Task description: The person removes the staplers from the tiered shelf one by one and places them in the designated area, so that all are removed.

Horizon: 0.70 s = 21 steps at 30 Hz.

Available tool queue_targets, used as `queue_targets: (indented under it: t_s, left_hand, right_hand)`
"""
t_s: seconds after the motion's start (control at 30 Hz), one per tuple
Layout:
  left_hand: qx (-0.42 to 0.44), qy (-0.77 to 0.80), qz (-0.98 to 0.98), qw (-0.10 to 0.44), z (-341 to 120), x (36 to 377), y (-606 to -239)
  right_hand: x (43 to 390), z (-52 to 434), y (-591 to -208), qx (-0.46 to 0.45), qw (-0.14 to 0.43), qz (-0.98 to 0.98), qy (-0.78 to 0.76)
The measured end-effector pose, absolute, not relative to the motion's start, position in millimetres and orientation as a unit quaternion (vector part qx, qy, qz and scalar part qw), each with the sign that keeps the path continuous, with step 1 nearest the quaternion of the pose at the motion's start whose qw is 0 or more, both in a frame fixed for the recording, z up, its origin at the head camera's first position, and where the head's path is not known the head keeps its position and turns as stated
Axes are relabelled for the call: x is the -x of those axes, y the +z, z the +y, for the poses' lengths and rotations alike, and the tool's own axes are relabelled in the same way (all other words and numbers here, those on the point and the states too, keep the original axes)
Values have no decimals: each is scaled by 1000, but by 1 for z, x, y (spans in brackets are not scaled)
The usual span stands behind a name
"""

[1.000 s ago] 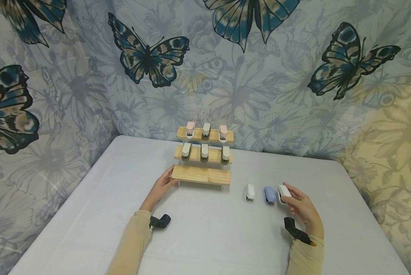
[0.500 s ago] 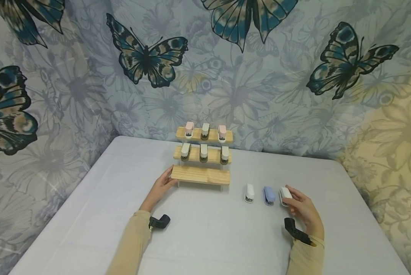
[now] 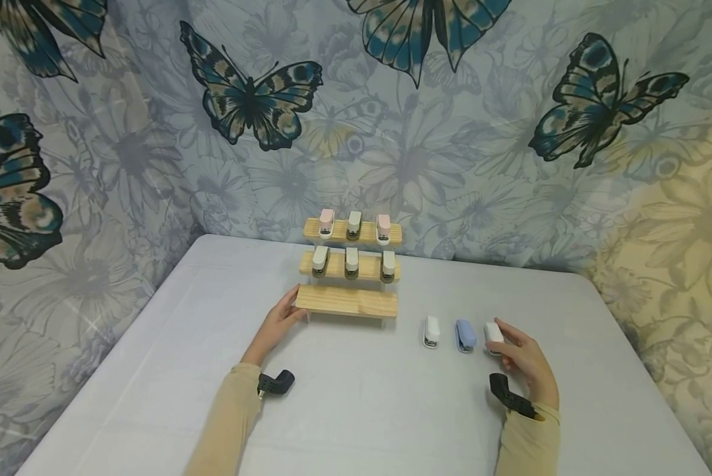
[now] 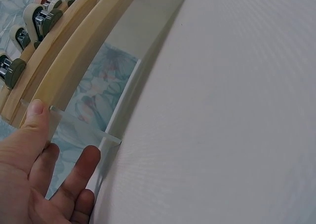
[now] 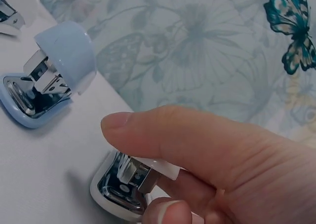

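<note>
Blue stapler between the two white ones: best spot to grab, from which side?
Probably from above: pinch the blue stapler across its two long flanks, near the rounded top cap. It lies flat on the table, and the white staplers on either side leave only narrow gaps, so fingers should drop in vertically.

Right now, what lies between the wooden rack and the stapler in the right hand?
In the head view, a white stapler and a blue stapler stand on the table between them.

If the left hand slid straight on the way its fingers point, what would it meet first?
The left hand already touches the bottom step of the wooden rack, so it would press into that end; depth looks consistent in the wrist view.
</note>
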<state>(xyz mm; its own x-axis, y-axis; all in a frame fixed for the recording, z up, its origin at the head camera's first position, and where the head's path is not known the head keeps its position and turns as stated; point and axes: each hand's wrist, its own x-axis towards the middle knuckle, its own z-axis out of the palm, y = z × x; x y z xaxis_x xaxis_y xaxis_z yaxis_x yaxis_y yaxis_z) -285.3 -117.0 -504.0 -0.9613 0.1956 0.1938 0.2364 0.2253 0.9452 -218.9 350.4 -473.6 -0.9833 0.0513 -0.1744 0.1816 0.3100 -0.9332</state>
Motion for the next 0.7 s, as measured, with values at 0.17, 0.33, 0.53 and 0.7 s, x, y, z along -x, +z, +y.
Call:
queue_targets:
  t_s: [0.17,0.33,0.53,0.7]
  left_hand:
    - [139,-609,-780,18,-117,286,-504]
    - [143,-611,-778,21,-117,286,-504]
    - [141,-608,-781,20,-117,286,-503]
    - [145,-605,-783,16,-118,286,-503]
  right_hand:
    - [220,351,-474,-71,60,822,-562]
    - [220,353,-475,-76,59,839,-536]
    - [221,350,-472,-80,55,849,-519]
    - [220,349,-469,-78,56,850,-518]
